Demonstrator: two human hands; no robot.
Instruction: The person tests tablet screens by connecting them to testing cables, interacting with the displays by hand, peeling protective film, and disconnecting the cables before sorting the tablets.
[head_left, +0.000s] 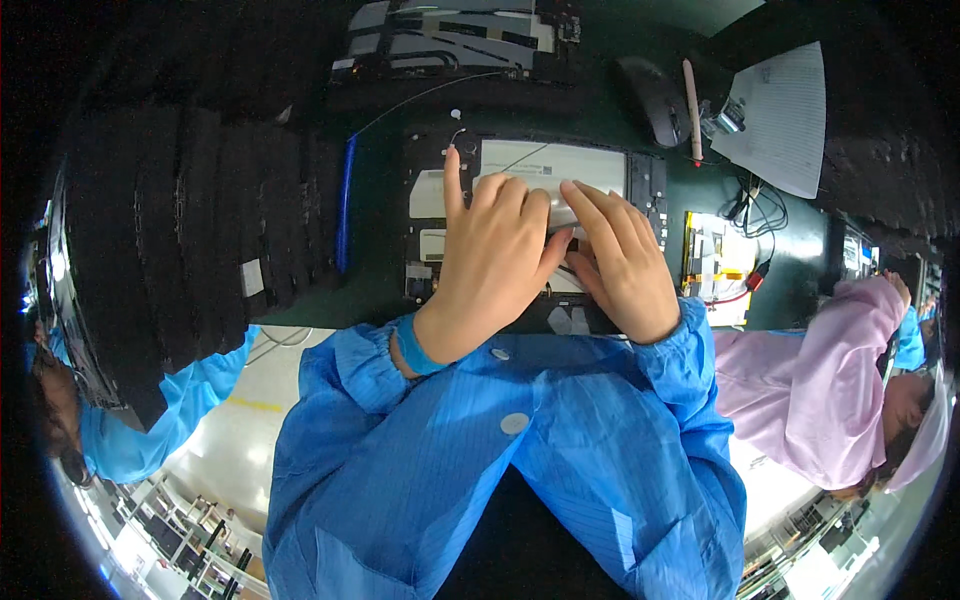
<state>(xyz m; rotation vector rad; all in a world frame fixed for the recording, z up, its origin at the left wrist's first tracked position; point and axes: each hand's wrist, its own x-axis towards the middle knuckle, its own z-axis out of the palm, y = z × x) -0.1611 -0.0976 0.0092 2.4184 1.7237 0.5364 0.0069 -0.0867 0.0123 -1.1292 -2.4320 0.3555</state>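
Note:
An opened black device casing, tablet-like, lies in front of me with a large pale battery panel inside. My left hand rests over its left half. The index finger stretches to a thin wire end near the upper left corner, while the other fingers bend over the panel and the thumb points right. My right hand lies over the right half, fingers extended and thumb apart. Between the hands shows a shiny greyish patch, which I cannot make out. The palms hide whatever is beneath them.
Behind the casing lies another opened device. A black mouse, a pink pen and a white sheet are at right, above a yellow-edged part with cables. Black stacked slabs stand left. People sit on both sides.

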